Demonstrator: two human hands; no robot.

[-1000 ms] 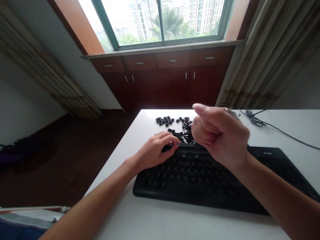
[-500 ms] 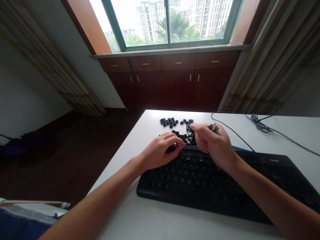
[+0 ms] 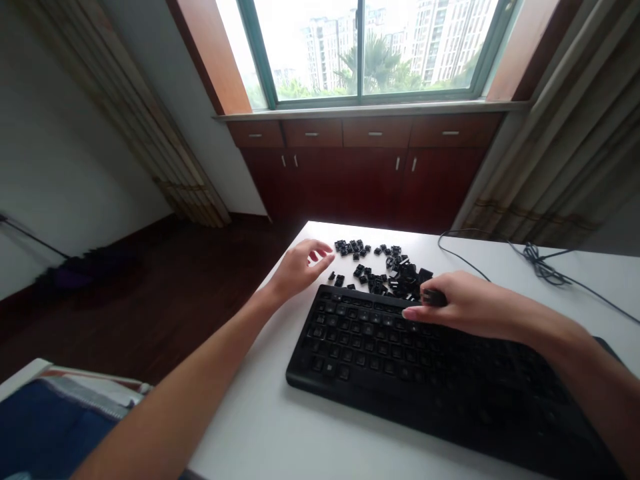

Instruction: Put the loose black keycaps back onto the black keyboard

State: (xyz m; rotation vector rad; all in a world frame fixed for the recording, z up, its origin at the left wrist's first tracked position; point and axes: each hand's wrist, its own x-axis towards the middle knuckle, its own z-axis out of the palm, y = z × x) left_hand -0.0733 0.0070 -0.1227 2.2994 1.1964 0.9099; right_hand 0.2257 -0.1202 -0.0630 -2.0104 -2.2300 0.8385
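A black keyboard (image 3: 350, 383) lies at a slant on the white table, with keycaps fitted on its left part. My right hand (image 3: 465, 303) is closed at the keyboard's far edge, thumb on top and fingers curled behind; a dark ring (image 3: 433, 297) shows on a finger. Dark shade hides the keys beneath that arm. Left of the keyboard's far corner, my left hand (image 3: 300, 265) hovers with thumb and fingers apart, nothing seen between them. Loose black keycaps (image 3: 403, 275) lie heaped behind the keyboard, several more (image 3: 351, 248) scattered near my left fingertips.
A black cable (image 3: 543, 263) runs coiled across the right side of the white table (image 3: 260, 413). Beyond the table stand a dark red cabinet (image 3: 370, 180) and a window. A chair with blue cloth (image 3: 55, 427) is at the lower left.
My left hand has left the keyboard's far edge and moved left, opening. My right hand has come down from above the keycaps onto that edge. The keyboard has turned slightly.
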